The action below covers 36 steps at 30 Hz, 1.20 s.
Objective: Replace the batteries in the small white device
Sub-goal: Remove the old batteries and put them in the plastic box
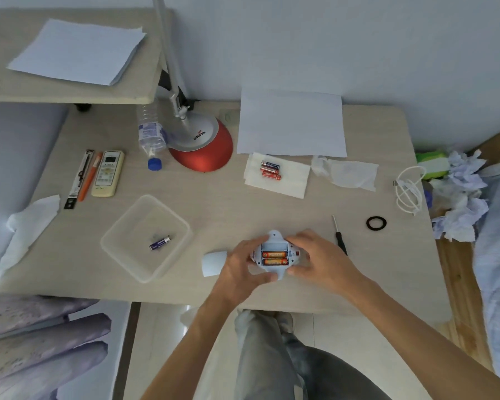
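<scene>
The left hand (pixel 243 264) was curled round the left side of the small white device (pixel 273 240), with the thumb laid under its lower edge. The right hand (pixel 315 255) was curled round the right side in the same way, so the device was gripped between both hands, just above the near part of the table (pixel 243 209). It was turned w/ its back up and the battery bay was open. Two orange batteries (pixel 274 258) were seen seated in it, side by side.

Just left of the left hand a white cover (pixel 212 262) was laid on the table; it prob. belongs to the bay. A small screwdriver (pixel 340 243) was laid to the right, near the right hand. Further left, one purple battery (pixel 160 243) was kept in a clear plastic tray (pixel 133 226). Far behind, spare batteries (pixel 270 170) were put on a tissue (pixel 289 183).

Whether the orange cells are the fresh ones cannot be told for sure. Since a cell is already put away in the tray, the fitting step is judged approx. finished and only the closing is left. For the next move one hand must be freed – the left is nearest – so the cover can be picked up and set over the bay while the device is kept steady by the other hand.
</scene>
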Each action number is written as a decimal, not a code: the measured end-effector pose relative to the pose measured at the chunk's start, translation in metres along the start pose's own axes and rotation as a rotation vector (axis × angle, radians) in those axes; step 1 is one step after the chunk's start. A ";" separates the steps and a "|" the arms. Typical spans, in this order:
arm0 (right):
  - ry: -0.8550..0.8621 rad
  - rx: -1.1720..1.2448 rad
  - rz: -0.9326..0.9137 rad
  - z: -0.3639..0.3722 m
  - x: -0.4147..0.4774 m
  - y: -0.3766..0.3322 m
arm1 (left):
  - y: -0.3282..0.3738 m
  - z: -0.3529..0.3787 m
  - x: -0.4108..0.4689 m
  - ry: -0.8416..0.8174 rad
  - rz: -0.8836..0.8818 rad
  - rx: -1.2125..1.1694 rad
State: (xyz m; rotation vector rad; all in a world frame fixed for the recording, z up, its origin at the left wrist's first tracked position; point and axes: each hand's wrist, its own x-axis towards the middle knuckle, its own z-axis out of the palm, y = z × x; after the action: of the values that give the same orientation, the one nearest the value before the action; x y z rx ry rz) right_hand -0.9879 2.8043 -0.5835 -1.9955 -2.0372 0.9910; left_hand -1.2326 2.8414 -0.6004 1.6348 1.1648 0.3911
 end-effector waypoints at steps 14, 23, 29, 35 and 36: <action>-0.161 -0.559 -0.497 -0.046 0.017 -0.028 | -0.014 0.012 0.016 0.065 -0.114 -0.316; -0.276 -0.613 -0.505 -0.057 0.033 -0.030 | -0.016 0.012 0.019 0.051 -0.100 -0.291; -0.360 -0.507 -0.453 -0.059 0.040 -0.022 | -0.009 0.006 0.024 -0.040 -0.110 -0.358; -0.391 -0.473 -0.434 -0.056 0.046 -0.019 | -0.005 -0.002 0.031 -0.114 -0.127 -0.411; -0.391 -0.468 -0.433 -0.056 0.047 -0.019 | -0.004 -0.003 0.031 -0.115 -0.131 -0.421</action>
State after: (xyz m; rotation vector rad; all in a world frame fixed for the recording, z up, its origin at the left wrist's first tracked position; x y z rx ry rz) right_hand -0.9810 2.8694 -0.5466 -1.4769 -2.9776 0.9215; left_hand -1.2220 2.8687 -0.6117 1.1941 1.0156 0.4201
